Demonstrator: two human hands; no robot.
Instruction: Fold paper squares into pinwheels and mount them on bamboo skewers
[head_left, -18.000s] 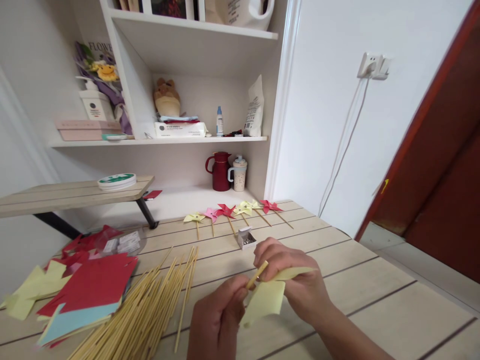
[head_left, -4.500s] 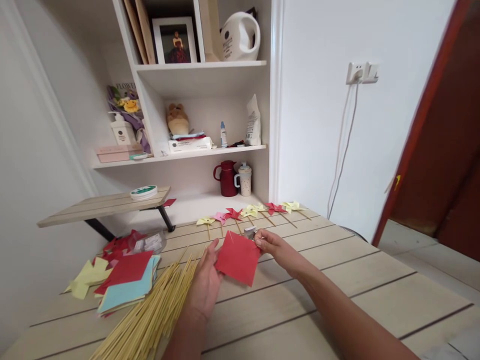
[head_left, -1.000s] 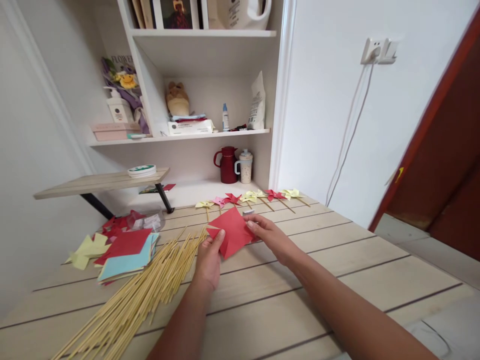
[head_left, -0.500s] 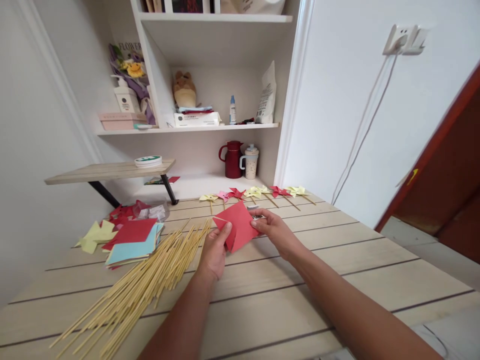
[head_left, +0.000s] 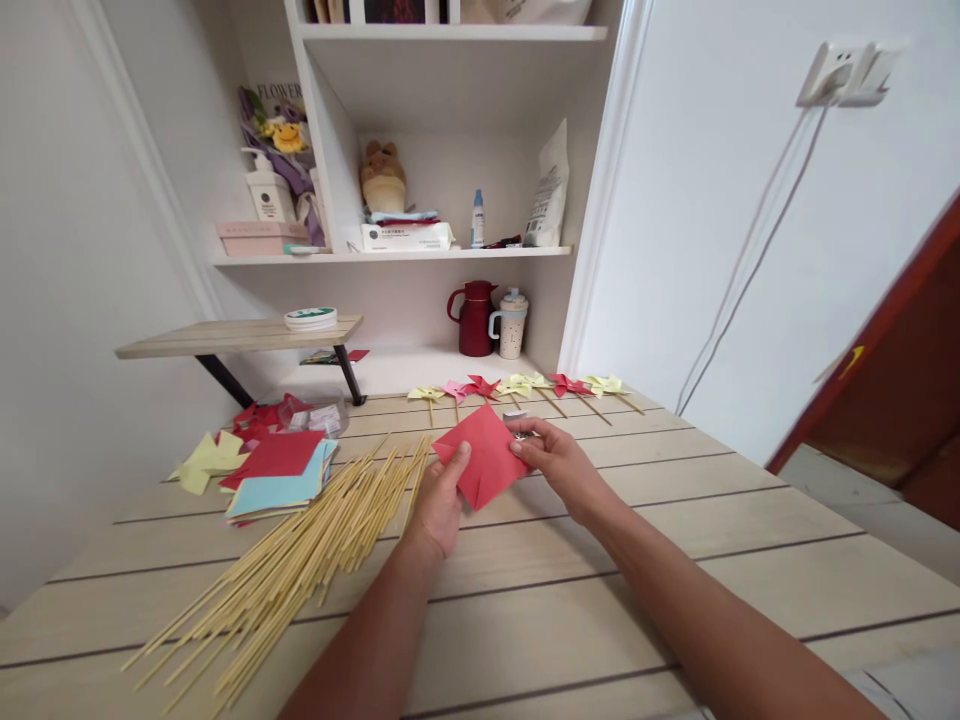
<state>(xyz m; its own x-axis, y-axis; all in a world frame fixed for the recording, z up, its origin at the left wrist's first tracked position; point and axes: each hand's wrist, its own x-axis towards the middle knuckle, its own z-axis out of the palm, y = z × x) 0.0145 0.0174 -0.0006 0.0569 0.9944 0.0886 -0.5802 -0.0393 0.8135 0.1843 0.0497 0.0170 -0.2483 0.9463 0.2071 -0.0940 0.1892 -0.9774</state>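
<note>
Over the table point(head_left: 720, 500), left hand point(head_left: 439, 508) and right hand point(head_left: 561, 462) pinch a red paper square point(head_left: 487, 455), slit but not yet folded.

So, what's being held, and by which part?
A red paper square: the left hand grips it near its left corner, the right hand near its right.

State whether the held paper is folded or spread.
Spread: the red paper shows a broad square face between left hand and right hand.
</note>
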